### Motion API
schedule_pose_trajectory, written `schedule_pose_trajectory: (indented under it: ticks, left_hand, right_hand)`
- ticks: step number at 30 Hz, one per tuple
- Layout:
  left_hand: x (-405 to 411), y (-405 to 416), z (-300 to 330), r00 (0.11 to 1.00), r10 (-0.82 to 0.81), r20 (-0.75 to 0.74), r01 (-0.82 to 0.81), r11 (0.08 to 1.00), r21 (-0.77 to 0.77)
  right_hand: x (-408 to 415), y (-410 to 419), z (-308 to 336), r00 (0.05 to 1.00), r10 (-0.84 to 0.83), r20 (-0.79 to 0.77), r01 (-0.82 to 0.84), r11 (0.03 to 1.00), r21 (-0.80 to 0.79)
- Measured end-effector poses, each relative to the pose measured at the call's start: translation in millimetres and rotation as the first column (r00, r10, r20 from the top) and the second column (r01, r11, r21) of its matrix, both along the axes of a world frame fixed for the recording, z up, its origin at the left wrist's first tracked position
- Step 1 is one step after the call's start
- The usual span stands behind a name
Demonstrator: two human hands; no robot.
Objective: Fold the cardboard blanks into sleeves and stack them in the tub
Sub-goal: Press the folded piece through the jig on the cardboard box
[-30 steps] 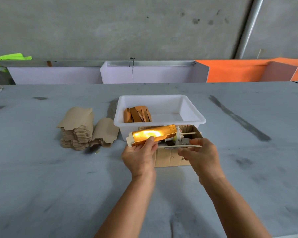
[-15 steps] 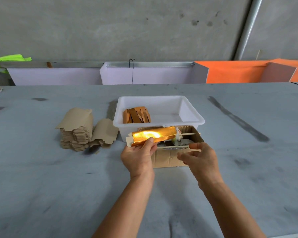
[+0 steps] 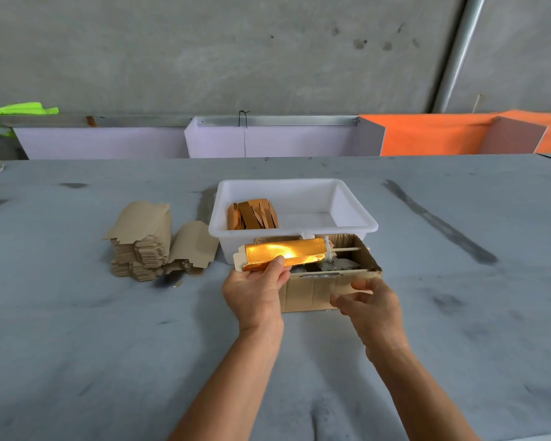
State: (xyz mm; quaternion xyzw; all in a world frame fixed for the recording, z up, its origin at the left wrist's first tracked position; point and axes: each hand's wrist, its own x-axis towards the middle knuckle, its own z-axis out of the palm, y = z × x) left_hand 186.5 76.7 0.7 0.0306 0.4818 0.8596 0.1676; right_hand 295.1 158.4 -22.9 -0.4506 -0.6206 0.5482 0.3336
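Head: gold sleeve [image 3: 283,254] between left fingers [image 3: 275,265]

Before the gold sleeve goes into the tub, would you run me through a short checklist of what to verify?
1. Sleeve held: the left hand grips the gold sleeve, thumb on top. Ok.
2. Right hand free: holds nothing, fingers loosely curled in front of the cardboard box. Ok.
3. Room in the white tub: the folded sleeves fill only its left part. Ok.
4. Sleeve fully folded: white end flap sticks out on the left; the rest is lost in glare. Cannot tell.
5. Blanks left: stacks of cardboard blanks lie left of the tub. Ok.
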Motion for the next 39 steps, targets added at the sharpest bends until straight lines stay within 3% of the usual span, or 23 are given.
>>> schedule_pose_trajectory:
  ticks: [7,13,39]
  left_hand:
    - [3.3,-3.9,0.9,0.999,-0.024,-0.030,0.024,1.000,0.004]
    - [7.4,-8.4,1.5,0.998,-0.047,-0.041,0.048,0.999,0.017]
    - [12.1,-18.2,6.0,0.995,-0.076,-0.058,0.079,0.996,0.051]
  right_hand:
    - [2.5,-17.3,14.4,0.961,0.156,-0.228,-0.131,0.984,0.119]
    - [-2.4,-24.0,24.5,0.905,0.259,-0.337,-0.207,0.961,0.181]
    - [-25.3,-27.3,34.4,0.919,0.304,-0.251,-0.252,0.943,0.218]
